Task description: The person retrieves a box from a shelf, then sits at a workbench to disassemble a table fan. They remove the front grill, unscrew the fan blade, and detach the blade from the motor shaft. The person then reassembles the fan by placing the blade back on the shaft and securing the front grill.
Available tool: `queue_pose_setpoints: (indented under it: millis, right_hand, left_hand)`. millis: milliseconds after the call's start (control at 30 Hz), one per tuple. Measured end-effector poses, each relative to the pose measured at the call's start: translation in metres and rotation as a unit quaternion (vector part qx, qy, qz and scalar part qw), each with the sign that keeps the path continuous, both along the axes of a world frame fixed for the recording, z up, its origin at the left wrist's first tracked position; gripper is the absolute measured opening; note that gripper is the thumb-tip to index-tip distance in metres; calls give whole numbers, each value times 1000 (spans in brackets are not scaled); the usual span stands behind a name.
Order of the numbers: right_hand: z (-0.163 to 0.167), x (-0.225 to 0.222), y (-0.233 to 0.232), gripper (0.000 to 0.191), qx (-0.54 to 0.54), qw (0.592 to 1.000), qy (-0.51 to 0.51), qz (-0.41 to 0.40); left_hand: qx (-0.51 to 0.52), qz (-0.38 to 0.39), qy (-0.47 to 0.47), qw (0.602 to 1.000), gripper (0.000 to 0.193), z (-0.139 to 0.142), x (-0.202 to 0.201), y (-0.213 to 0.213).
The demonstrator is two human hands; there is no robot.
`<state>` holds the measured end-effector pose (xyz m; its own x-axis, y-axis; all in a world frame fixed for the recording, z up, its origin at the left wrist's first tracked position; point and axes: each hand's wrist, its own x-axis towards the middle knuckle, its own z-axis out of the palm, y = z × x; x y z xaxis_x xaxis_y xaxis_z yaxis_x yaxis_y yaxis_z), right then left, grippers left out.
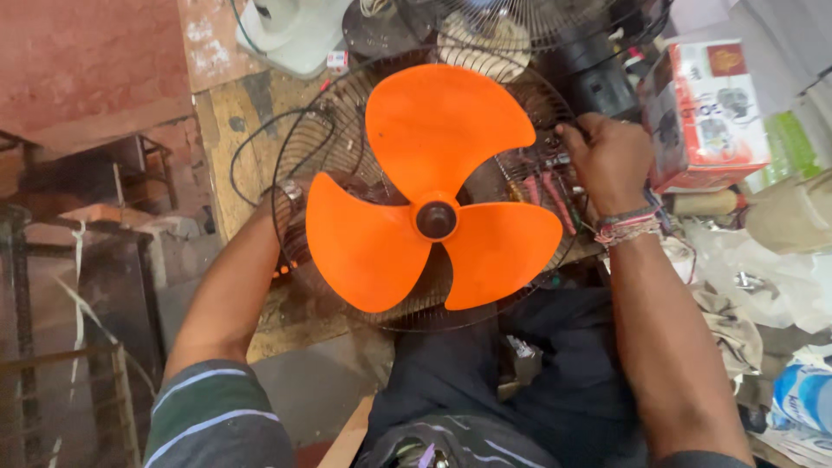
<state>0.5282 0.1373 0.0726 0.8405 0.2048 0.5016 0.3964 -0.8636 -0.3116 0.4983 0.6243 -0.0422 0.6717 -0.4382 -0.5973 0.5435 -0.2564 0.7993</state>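
Fan blades (433, 186) bright orange, hub (436, 219) dark brown; wire guard (299, 143) black; cardboard box (706, 113) red-and-white; sleeve (212, 407) grey-striped.

**Cluttered desk behind the fan**

The worn desk (227, 130), yellowish and paint-chipped, runs from upper left to the right edge of the frame. On it at upper centre sits a white appliance base (290, 35). At upper right a red-and-white carton (706, 113) rests among clear plastic bags (763, 269). Red-handled tools (555, 195) lie behind the wire guard (299, 160).
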Motion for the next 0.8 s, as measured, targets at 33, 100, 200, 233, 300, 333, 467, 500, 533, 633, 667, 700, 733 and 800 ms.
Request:
queue_pose_setpoints:
  millis: [33,100,200,233,300,333,467,500,533,633,667,700,733,800]
  right_hand:
    - [-5,-2,1,29,10,1000,2,6]
    - [-10,-9,3,23,49,999,-21,1]
    - [-11,-23,5,19,85,996,-5,-25]
    - [-11,-31,5,20,91,995,19,-37]
    - [-8,-41,6,23,68,997,4,-25]
    - [-6,-45,7,25,57,998,-7,-20]
    - [5,-57,14,22,52,997,-45,-17]
    - [7,-61,17,20,57,997,-52,-14]
    - [9,-66,20,19,60,996,-58,-10]
    - [10,-84,29,23,53,989,-4,139]
    - [7,-87,33,28,25,983,-2,182]
    - [3,-91,39,34,-3,975,0,224]
    - [-3,-93,44,36,-36,974,24,221]
    - [-17,-97,52,41,-105,969,73,210]
  left_hand:
    - [34,23,6,999,43,-5,2,11]
    - [98,79,12,992,41,-8,4,31]
    - [155,195,-40,968,37,17,4,57]
    - [149,257,-92,950,36,33,4,61]
    - [175,410,-231,865,34,72,-6,67]
    - [224,482,-298,793,24,91,-17,65]
    - [328,399,-646,562,10,127,-115,2]
    - [367,373,-654,546,10,124,-137,-29]
    - [420,346,-543,640,13,119,-159,-63]
    - [358,105,-636,676,44,100,-187,-149]
    - [359,82,-662,653,51,94,-186,-172]
    - [359,58,-686,630,57,89,-185,-189]
    - [380,72,-675,629,57,85,-180,-200]
    - [416,101,-650,627,55,77,-165,-215]
